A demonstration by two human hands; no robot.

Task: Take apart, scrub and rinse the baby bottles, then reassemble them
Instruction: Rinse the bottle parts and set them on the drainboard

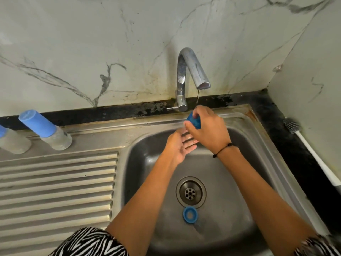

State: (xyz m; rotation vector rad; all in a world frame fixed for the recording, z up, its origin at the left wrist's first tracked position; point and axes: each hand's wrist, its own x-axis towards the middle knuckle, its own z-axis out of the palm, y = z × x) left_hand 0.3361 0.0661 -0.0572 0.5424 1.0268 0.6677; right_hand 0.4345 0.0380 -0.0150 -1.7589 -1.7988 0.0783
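Your right hand (206, 129) is curled around a blue bottle part (193, 120) at frame center, under the spout of the faucet (191, 71); a thin stream of water (197, 97) runs down to it. Which part it is cannot be told, since your fingers cover most of it. Your left hand (180, 145) lies just below and left of it, palm up, fingers straight and relaxed, gripping nothing.

Both hands sit over the back half of the steel sink (258, 163). Open basin remains toward the lower frame. The back rim and the faucet base stand close behind your right hand.

A blue collar ring (190, 214) lies on the basin floor just below the drain (191, 192).

At left, the ribbed drainboard (55, 182). Above it, at the frame's left edge, two baby bottles with blue caps stand apart: one (46, 130) fully in view, one (11, 141) cut by the edge.

At right, a bottle brush (313, 154) lies on the dark counter (295, 163) along the marble-patterned wall (92, 43).
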